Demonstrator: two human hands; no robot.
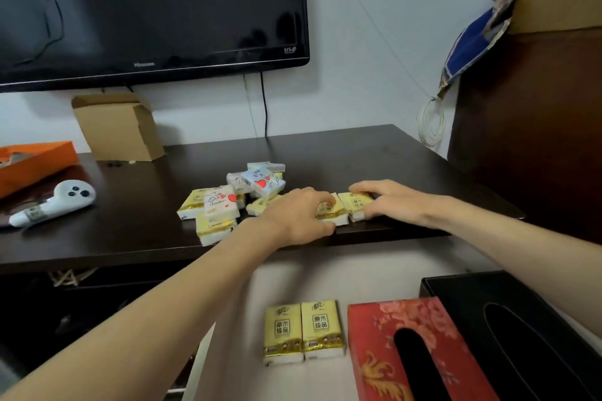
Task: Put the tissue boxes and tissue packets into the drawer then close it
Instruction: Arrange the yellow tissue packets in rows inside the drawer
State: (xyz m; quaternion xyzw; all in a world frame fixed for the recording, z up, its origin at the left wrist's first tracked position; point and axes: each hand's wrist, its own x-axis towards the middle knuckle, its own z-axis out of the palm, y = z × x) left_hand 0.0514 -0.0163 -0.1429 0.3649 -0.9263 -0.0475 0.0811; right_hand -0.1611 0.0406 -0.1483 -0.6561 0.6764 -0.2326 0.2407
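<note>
The open drawer [234,309] lies below the dark cabinet top [342,153]. Inside it lie two yellow tissue packets [303,330] side by side, a red floral tissue box [374,338] and a black tissue box [527,319]. On the cabinet top sits a pile of several tissue packets [228,198], some yellow, some white with red hearts. My left hand [298,216] grips one yellow packet [335,215] at the front edge. My right hand [395,200] grips the yellow packet [356,203] beside it.
A black TV [146,10] hangs on the wall above. A cardboard box [119,127], an orange tray [35,163] and a white handheld device [55,202] sit at the left. A tall brown cabinet [534,127] stands at the right.
</note>
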